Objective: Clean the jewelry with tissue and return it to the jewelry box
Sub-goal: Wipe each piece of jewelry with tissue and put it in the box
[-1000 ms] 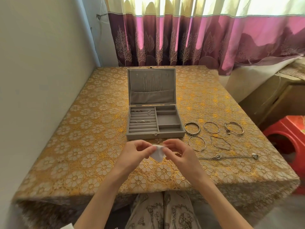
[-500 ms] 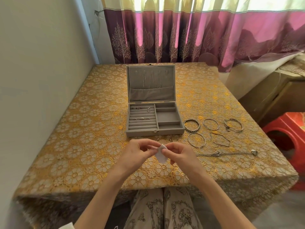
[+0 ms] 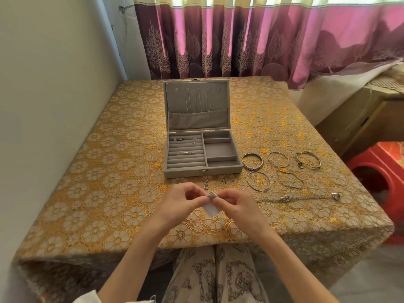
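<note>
Head view: left hand (image 3: 183,203) and right hand (image 3: 237,205) pinching folded tissue (image 3: 211,205) from both sides, now nearer jewelry box (image 3: 202,153), above table (image 3: 91,193) front edge. Tissue more tightly folded than before. Any jewelry inside: cannot tell.

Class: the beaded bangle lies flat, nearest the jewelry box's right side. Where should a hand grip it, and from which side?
Grip the beaded bangle from above, pinching its right-hand rim: it lies flat as an open ring, and the jewelry box crowds its left side.
</note>
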The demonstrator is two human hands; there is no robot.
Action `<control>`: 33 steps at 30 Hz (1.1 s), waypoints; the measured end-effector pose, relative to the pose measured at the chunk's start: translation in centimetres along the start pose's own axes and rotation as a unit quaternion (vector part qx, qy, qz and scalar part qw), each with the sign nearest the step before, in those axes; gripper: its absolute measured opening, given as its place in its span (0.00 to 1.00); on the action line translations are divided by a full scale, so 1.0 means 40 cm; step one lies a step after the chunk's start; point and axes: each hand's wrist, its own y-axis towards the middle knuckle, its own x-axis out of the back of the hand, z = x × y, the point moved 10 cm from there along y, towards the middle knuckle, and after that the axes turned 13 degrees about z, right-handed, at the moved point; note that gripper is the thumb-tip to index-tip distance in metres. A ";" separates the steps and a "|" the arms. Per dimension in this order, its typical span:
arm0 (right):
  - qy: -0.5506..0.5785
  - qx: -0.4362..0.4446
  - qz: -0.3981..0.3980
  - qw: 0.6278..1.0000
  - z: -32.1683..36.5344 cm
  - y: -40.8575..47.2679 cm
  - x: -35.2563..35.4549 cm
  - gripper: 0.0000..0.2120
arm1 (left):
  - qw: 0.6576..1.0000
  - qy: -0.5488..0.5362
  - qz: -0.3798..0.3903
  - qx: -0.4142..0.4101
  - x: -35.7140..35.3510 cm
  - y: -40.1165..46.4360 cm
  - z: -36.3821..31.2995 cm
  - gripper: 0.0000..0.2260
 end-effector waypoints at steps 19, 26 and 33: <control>-0.086 0.026 -0.202 0.975 -0.071 -0.007 0.082 0.04 | 0.930 0.350 -0.097 -0.053 0.002 0.139 0.000 0.12; -0.087 0.025 -0.198 0.976 -0.072 -0.006 0.080 0.03 | 0.961 0.245 -0.103 -0.078 0.028 0.114 0.004 0.02; -0.059 0.039 -0.205 0.976 -0.065 -0.008 0.078 0.04 | 0.996 -0.025 -0.075 -0.051 0.003 0.035 0.032 0.04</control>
